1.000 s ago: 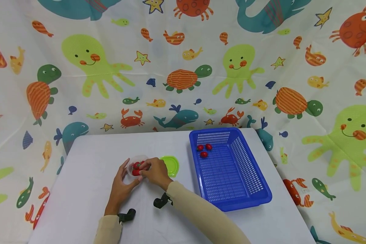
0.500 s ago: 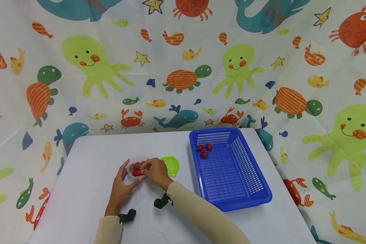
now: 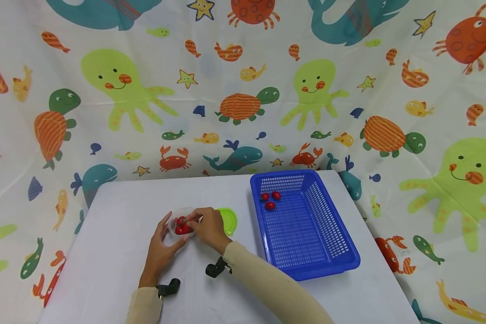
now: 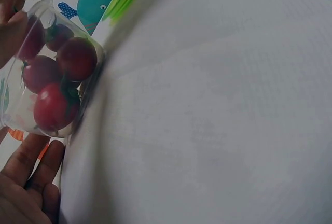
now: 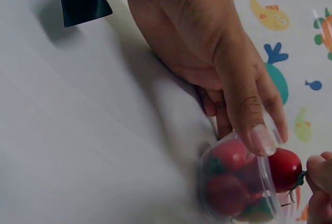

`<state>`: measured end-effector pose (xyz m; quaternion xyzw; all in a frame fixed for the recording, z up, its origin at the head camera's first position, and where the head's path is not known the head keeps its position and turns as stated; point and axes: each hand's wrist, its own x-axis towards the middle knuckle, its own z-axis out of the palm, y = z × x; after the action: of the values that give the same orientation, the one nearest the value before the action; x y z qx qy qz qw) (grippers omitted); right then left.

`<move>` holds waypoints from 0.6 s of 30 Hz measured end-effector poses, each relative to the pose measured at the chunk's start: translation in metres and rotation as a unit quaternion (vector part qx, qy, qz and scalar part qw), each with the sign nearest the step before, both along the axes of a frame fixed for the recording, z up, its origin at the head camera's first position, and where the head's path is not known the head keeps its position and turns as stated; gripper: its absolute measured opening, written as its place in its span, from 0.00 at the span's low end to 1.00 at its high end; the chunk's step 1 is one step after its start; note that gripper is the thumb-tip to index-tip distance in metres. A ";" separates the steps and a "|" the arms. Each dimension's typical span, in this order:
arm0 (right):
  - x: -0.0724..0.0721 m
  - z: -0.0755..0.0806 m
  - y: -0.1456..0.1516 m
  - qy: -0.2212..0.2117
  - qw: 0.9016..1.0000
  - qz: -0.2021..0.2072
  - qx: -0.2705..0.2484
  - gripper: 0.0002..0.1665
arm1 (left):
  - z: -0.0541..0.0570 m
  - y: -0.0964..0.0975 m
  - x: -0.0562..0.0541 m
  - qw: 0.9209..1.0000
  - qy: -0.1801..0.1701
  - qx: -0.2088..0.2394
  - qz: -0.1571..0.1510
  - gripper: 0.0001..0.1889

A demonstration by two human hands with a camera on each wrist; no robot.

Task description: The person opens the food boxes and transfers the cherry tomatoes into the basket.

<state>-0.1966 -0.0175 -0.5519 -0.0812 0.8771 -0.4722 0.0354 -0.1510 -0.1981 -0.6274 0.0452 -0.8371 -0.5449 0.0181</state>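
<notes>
A clear plastic tub [image 3: 172, 228] holding several cherry tomatoes [image 4: 57, 107] stands on the table. My left hand [image 3: 162, 252] grips the tub, fingers round its far left side and thumb [image 5: 262, 138] at the rim. Over the tub's right side is my right hand [image 3: 209, 227]. In the right wrist view, its fingertips [image 5: 321, 175] pinch the green stem of a red cherry tomato [image 5: 284, 169] at the tub's mouth. More tomatoes lie beneath it, seen through the clear wall. Part of the tub's right side is hidden behind my right hand in the head view.
A bright green lid [image 3: 229, 221] lies right of the tub, partly behind my right hand. Farther right stands a blue perforated basket [image 3: 299, 234] with 3 cherry tomatoes [image 3: 270, 205] in its back left corner. A sea-animal patterned cloth [image 3: 243, 108] hangs behind the white table [image 3: 117, 225].
My right hand's fingertips have shifted slightly toward the back of the tub, and the tomatoes inside have moved a little. My left hand keeps its place on the tub.
</notes>
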 end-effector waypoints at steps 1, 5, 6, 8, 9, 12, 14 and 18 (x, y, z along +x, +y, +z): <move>0.000 0.002 0.001 0.005 1.000 -0.002 -0.001 0.05 | 0.000 0.000 0.000 1.000 0.001 0.000 0.000 0.52; 0.000 0.009 0.005 0.021 1.000 -0.006 -0.001 0.04 | 0.001 0.000 0.000 1.000 0.001 0.000 -0.002 0.51; 0.001 0.011 0.006 0.025 1.000 -0.006 -0.001 0.04 | 0.001 0.000 0.000 1.000 -0.001 0.000 -0.003 0.51; 0.001 0.014 0.009 0.032 0.999 -0.006 -0.002 0.04 | 0.002 0.001 0.001 1.000 -0.004 -0.001 -0.002 0.51; 0.002 0.016 0.011 0.035 0.999 -0.006 -0.003 0.04 | 0.002 0.001 0.001 1.000 -0.004 0.000 -0.002 0.51; 0.002 0.020 0.015 0.045 0.999 -0.006 -0.009 0.04 | 0.001 0.001 0.001 1.000 -0.004 0.000 -0.001 0.52; 0.003 0.023 0.019 0.051 0.999 -0.005 -0.016 0.04 | 0.001 0.001 0.001 1.000 0.000 0.001 -0.002 0.52; 0.002 0.030 0.026 0.064 0.998 -0.005 -0.027 0.04 | 0.000 0.000 0.000 1.000 0.010 0.002 -0.005 0.52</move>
<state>-0.1948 0.0088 -0.5221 -0.1077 0.8648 -0.4897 -0.0254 -0.1510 -0.1980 -0.6270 0.0358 -0.8361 -0.5469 0.0236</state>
